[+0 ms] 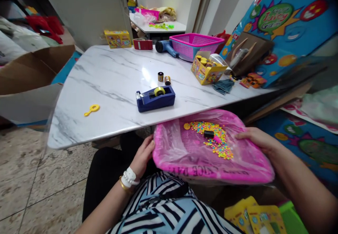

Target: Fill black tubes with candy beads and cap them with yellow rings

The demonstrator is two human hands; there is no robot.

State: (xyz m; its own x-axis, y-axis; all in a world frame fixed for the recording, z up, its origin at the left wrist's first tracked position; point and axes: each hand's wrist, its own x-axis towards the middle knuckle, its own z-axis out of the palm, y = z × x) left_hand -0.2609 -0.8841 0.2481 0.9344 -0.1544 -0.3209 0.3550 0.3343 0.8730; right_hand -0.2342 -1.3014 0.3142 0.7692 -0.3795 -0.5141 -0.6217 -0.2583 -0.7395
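A pink basket (159, 146) lined with a clear plastic bag is tilted over my lap, its far side at the table's front edge. My left hand (143, 153) grips its left side, the fingers partly hidden behind the rim. On the right, my right hand (257, 139) holds the rim, thumb over the inside and other fingers mostly out of sight. Small colourful candy beads (220, 140) lie inside with a small black cylinder (208, 134), a yellow disc (187, 125) and a pink piece (217, 139).
On the marble-look table (111, 75) stand a blue tape dispenser (155, 102), two small canisters (160, 76), a yellow wand (92, 110), an open yellow box (204, 72), a blue heat gun (167, 47) and another pink basket (196, 45). A cardboard box (31, 96) stands left; yellow pouches (264, 218) lie below.
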